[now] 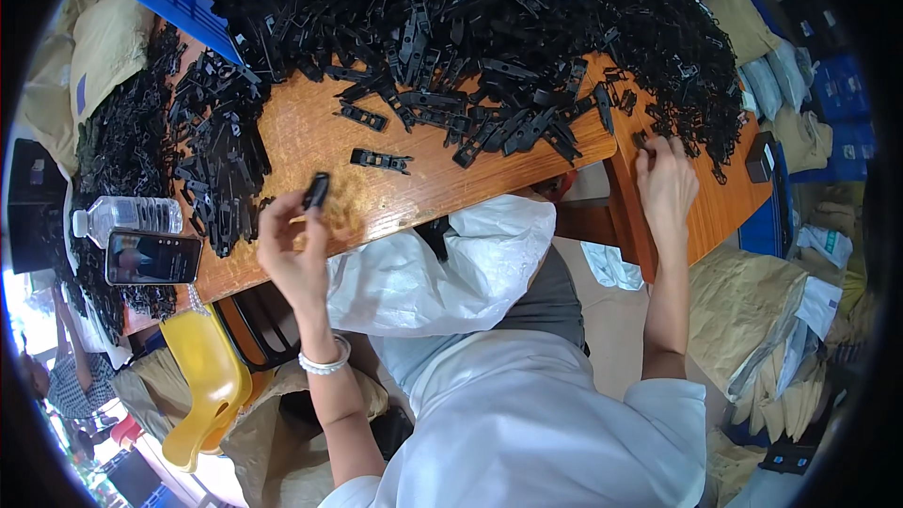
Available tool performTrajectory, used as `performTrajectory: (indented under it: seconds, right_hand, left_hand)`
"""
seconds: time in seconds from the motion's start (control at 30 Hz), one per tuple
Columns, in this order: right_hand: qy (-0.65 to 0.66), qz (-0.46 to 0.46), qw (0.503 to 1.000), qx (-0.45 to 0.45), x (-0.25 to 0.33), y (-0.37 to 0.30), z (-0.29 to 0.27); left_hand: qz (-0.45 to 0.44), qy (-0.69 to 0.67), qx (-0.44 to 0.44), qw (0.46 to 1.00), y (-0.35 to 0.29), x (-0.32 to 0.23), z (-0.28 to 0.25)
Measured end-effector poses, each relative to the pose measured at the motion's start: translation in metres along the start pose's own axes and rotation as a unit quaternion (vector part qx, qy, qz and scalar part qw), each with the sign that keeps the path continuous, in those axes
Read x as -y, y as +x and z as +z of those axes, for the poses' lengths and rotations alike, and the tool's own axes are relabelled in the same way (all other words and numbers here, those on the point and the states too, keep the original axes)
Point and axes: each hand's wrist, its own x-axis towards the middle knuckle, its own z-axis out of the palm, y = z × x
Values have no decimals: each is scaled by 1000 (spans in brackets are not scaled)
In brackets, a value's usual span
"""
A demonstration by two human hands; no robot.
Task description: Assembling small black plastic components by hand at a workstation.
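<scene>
My left hand (pixel 299 249) is raised over the front edge of the wooden table (pixel 310 127), pinching a black plastic clip (pixel 317 190) between thumb and fingers. On the table to the right, my right hand (pixel 670 186) has its fingertips drawn together on a small black plastic piece (pixel 641 139), mostly hidden by the fingers. Two long black clip parts, one nearer (pixel 380 161) and one farther (pixel 362 116), lie singly on the wood. Behind them spreads a big heap of similar black parts (pixel 442 38).
A white plastic bag (pixel 433 282) hangs open below the table edge at my lap. To the left are a phone (pixel 152 257), a clear bottle (pixel 132 216) and another heap of black parts (pixel 221 155). A yellow chair (pixel 207 386) stands lower left; brown sacks (pixel 752 320) are on the right.
</scene>
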Motion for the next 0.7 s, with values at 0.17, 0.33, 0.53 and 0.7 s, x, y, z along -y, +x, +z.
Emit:
performTrajectory:
  seconds: [0.17, 0.33, 0.53, 0.7]
  right_hand:
    - [418, -101, 903, -6, 36, -21, -26]
    - [465, -316, 827, 4, 101, -43, -40]
    - [460, -337, 821, -24, 109, -46, -34]
    - [447, -363, 817, -16, 116, -47, -34]
  left_hand:
    - [7, -101, 159, 982, -21, -33, 34]
    - [54, -104, 250, 961, -35, -60, 43]
    - [87, -27, 238, 967, -32, -65, 39]
    - [94, -41, 246, 964, -35, -65, 41]
